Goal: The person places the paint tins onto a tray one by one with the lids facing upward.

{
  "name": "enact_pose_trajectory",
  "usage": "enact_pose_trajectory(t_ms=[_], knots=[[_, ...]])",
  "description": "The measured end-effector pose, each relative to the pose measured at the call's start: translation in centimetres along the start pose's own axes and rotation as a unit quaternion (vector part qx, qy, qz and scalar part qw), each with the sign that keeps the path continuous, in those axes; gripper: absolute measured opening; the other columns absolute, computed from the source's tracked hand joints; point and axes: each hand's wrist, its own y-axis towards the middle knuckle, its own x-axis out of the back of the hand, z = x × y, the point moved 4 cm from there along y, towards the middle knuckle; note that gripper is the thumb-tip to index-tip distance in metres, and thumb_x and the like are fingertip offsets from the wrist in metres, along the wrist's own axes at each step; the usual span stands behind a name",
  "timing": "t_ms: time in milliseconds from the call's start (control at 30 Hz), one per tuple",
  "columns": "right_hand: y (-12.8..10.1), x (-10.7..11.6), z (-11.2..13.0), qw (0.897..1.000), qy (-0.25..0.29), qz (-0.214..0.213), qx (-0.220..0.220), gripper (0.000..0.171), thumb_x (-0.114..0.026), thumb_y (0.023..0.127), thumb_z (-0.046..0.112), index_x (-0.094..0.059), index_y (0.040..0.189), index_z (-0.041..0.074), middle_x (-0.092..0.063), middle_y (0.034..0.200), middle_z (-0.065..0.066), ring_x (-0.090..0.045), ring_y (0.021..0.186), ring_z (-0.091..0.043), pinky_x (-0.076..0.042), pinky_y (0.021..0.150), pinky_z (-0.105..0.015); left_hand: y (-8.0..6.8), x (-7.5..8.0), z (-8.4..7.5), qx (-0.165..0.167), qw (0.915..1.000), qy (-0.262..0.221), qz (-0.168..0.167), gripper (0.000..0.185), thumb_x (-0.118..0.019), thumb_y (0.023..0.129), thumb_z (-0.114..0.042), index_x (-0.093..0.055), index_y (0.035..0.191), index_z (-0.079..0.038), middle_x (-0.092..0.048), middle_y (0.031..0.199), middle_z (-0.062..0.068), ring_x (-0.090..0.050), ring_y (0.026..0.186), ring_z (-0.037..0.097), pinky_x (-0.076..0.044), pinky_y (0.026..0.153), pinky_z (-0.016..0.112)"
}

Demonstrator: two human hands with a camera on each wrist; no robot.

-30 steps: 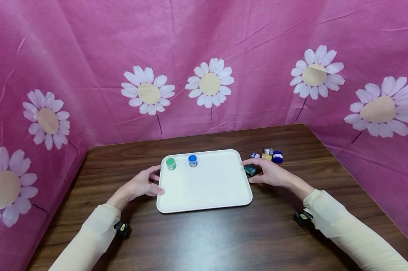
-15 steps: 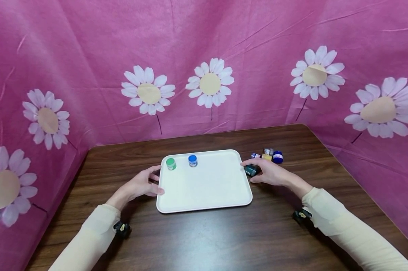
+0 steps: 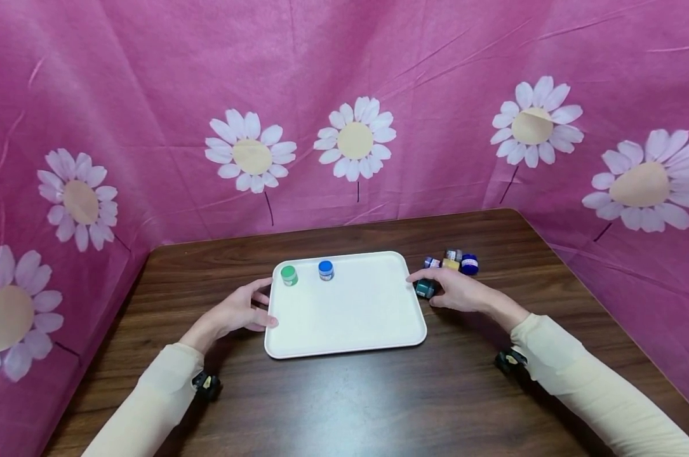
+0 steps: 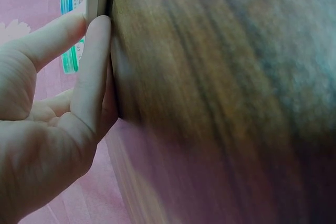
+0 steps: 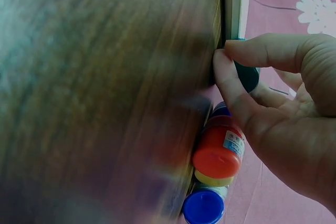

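Observation:
A white tray [image 3: 373,330] lies in the middle of the dark wooden table. On its far left part stand a green-lidded jar [image 3: 289,275] and a blue-lidded jar [image 3: 325,270]. My left hand [image 3: 267,303] rests on the tray's left rim with straight fingers [image 4: 92,61]. My right hand [image 3: 435,287] pinches a small dark green jar [image 3: 423,289] just off the tray's right rim, beside the far right corner. In the right wrist view the thumb and fingers [image 5: 236,98] curl round this dark jar [image 5: 248,77], close to the tray edge [image 5: 234,3].
A cluster of small paint jars [image 3: 453,261] stands just beyond my right hand, among them an orange-lidded jar [image 5: 218,153] and a dark blue-lidded one [image 5: 203,206]. A pink daisy-print cloth [image 3: 344,95] walls the table at the back and both sides.
My right hand's thumb and fingers have drawn in closer round the dark green jar. The left hand, the tray and the jars on it have not moved.

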Motion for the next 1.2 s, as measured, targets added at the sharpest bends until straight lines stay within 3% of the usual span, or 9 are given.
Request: enact_pose_trajectory(t_ms=[133, 300, 433, 700, 1067, 1200], knots=[[-0.05, 0.04, 0.03, 1.000, -0.003, 0.010, -0.002, 0.063, -0.070, 0.082, -0.014, -0.058, 0.140, 0.007, -0.063, 0.121, -0.014, -0.054, 0.091, -0.022, -0.048, 0.072, -0.028, -0.06, -0.04, -0.01, 0.001, 1.0000, -0.002, 0.000, 0.100, -0.082, 0.080, 0.006, -0.022, 0.160, -0.002, -0.045, 0.127, 0.030, -0.067, 0.086, 0.025, -0.062, 0.079, 0.044], [0.04, 0.07, 0.09, 1.000, -0.004, 0.005, 0.004, 0.060, -0.075, 0.084, -0.009, -0.058, 0.140, 0.004, -0.063, 0.132, -0.017, -0.058, 0.110, -0.025, -0.052, 0.093, -0.041, -0.07, -0.06, -0.03, -0.002, 1.0000, -0.003, -0.001, 0.100, -0.082, 0.080, 0.007, -0.022, 0.159, -0.001, -0.044, 0.127, 0.030, -0.067, 0.086, 0.025, -0.062, 0.078, 0.044], [0.10, 0.13, 0.14, 1.000, -0.021, 0.004, 0.006, 0.062, -0.079, 0.084, -0.003, -0.057, 0.142, 0.003, -0.063, 0.133, -0.017, -0.058, 0.116, -0.027, -0.050, 0.100, -0.049, -0.03, -0.04, 0.03, -0.003, 1.0000, -0.005, 0.000, 0.100, -0.082, 0.080, 0.007, -0.022, 0.159, -0.001, -0.044, 0.127, 0.030, -0.066, 0.087, 0.025, -0.062, 0.078, 0.044], [-0.09, 0.28, -0.17, 0.996, -0.085, 0.000, -0.003, 0.058, -0.082, 0.084, 0.004, -0.060, 0.137, 0.000, -0.065, 0.130, -0.017, -0.060, 0.117, -0.029, -0.051, 0.101, -0.051, 0.01, -0.06, 0.10, -0.006, 1.0000, -0.007, 0.001, 0.100, -0.082, 0.080, 0.007, -0.022, 0.159, -0.001, -0.044, 0.126, 0.029, -0.066, 0.086, 0.024, -0.062, 0.078, 0.044], [-0.16, 0.44, -0.12, 0.996, -0.085, 0.003, 0.008, 0.048, -0.081, 0.087, 0.008, -0.065, 0.131, 0.005, -0.067, 0.123, -0.009, -0.062, 0.110, -0.022, -0.053, 0.097, -0.047, 0.03, -0.11, 0.09, -0.005, 1.0000, -0.008, 0.000, 0.100, -0.082, 0.080, 0.007, -0.022, 0.159, -0.001, -0.043, 0.126, 0.029, -0.066, 0.086, 0.025, -0.062, 0.078, 0.044], [-0.18, 0.69, -0.09, 0.997, -0.071, -0.002, 0.017, 0.045, -0.081, 0.087, 0.009, -0.067, 0.130, 0.005, -0.068, 0.117, -0.004, -0.061, 0.098, -0.018, -0.056, 0.087, -0.041, 0.03, -0.07, 0.16, -0.004, 1.0000, -0.007, 0.000, 0.100, -0.082, 0.079, 0.007, -0.022, 0.159, -0.001, -0.044, 0.126, 0.029, -0.066, 0.086, 0.025, -0.062, 0.078, 0.044]])
